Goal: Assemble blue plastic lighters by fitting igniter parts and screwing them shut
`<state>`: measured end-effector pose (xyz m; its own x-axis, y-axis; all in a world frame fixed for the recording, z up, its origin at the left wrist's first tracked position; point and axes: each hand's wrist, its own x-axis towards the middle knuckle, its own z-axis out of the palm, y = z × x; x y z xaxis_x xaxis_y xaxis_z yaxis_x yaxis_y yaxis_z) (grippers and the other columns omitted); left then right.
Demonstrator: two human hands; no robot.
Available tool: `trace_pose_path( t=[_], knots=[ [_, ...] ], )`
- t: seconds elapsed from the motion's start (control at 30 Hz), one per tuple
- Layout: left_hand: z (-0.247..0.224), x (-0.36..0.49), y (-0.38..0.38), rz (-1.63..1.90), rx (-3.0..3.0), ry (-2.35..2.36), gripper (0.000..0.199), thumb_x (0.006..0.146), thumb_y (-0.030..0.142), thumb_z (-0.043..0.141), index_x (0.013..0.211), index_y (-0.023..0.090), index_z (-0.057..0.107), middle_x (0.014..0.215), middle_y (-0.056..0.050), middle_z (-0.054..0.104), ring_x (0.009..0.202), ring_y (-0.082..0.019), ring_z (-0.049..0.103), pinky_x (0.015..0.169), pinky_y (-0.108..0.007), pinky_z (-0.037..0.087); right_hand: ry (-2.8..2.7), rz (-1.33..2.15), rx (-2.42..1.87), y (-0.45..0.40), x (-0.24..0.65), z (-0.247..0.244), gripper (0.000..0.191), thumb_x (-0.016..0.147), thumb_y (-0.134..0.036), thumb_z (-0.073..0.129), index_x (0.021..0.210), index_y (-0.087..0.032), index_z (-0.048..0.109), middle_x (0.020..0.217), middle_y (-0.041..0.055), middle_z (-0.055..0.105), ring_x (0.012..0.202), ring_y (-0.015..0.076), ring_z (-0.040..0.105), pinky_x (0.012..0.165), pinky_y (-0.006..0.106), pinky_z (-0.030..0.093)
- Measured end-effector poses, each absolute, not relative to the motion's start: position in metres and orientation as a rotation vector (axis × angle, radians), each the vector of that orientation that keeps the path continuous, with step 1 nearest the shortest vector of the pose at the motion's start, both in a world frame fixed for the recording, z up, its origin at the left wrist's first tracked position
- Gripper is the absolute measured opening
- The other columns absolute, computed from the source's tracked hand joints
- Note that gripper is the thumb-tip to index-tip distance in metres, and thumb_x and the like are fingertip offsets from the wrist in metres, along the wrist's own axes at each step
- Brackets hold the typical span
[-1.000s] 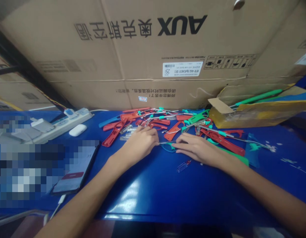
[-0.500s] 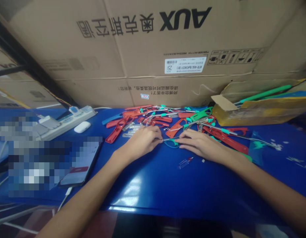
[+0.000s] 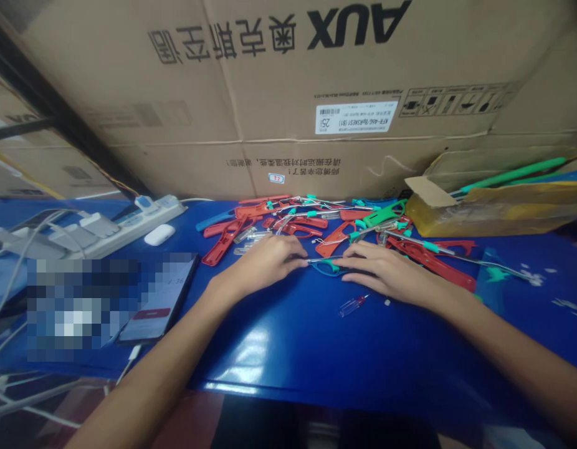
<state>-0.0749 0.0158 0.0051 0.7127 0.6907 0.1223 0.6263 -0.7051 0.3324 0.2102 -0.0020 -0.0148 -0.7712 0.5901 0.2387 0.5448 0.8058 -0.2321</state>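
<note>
A partly assembled blue stick lighter (image 3: 326,269), with a teal trigger and a thin metal rod, lies between my two hands at the front of the pile. My left hand (image 3: 271,260) pinches the rod end. The fingers of my right hand (image 3: 381,267) are closed over the other end and hide much of it. Just behind are red lighter shells (image 3: 227,240), an orange-red shell (image 3: 334,240), a green shell (image 3: 384,215) and clear fuel tanks (image 3: 250,243). Closer to me lies a small screwdriver (image 3: 352,305) with a clear handle.
An open cardboard box (image 3: 498,209) holding green and blue pieces stands at the back right. A big carton (image 3: 270,112) walls off the back. At left are a power strip (image 3: 129,221), a white earphone case (image 3: 159,234) and a charging phone (image 3: 160,305). White scraps (image 3: 534,274) lie right.
The view has shifted slightly, so everything sits a little farther right. Both hands keep their hold on the blue lighter, with hardly any movement between them.
</note>
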Motion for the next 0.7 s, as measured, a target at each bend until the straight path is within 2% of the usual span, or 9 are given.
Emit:
trace_pose_path(
  t=[0.2, 0.47, 0.7],
  knots=[
    [0.002, -0.075, 0.016, 0.364, 2.644, 1.023, 0.020, 0.098, 0.020, 0.055, 0.105, 0.017, 0.074, 0.107, -0.006, 0.072, 0.098, -0.020, 0.067, 0.090, -0.036, 0.050, -2.702, 0.183, -0.848, -0.002, 0.210, -0.015, 0.036, 0.104, -0.033, 0.047, 0.128, -0.018, 0.069, 0.109, 0.0118, 0.067, 0.100, 0.0239, 0.064, 0.088, 0.039, 0.055],
    [-0.003, -0.071, 0.016, 0.405, 2.594, 1.066, 0.010, 0.094, 0.019, 0.063, 0.100, 0.017, 0.070, 0.100, -0.004, 0.071, 0.090, -0.020, 0.065, 0.081, -0.034, 0.049, -2.700, 0.162, -0.810, 0.000, 0.210, -0.017, 0.036, 0.105, -0.033, 0.044, 0.128, -0.020, 0.069, 0.107, 0.0108, 0.067, 0.096, 0.0226, 0.064, 0.084, 0.038, 0.055],
    [-0.008, -0.071, 0.016, 0.460, 2.613, 0.970, 0.018, 0.099, 0.020, 0.054, 0.106, 0.017, 0.071, 0.106, -0.007, 0.069, 0.098, -0.020, 0.065, 0.089, -0.035, 0.050, -2.704, 0.197, -0.850, -0.001, 0.209, -0.017, 0.038, 0.105, -0.034, 0.044, 0.128, -0.018, 0.069, 0.108, 0.0118, 0.066, 0.098, 0.0240, 0.063, 0.087, 0.040, 0.054]
  ],
)
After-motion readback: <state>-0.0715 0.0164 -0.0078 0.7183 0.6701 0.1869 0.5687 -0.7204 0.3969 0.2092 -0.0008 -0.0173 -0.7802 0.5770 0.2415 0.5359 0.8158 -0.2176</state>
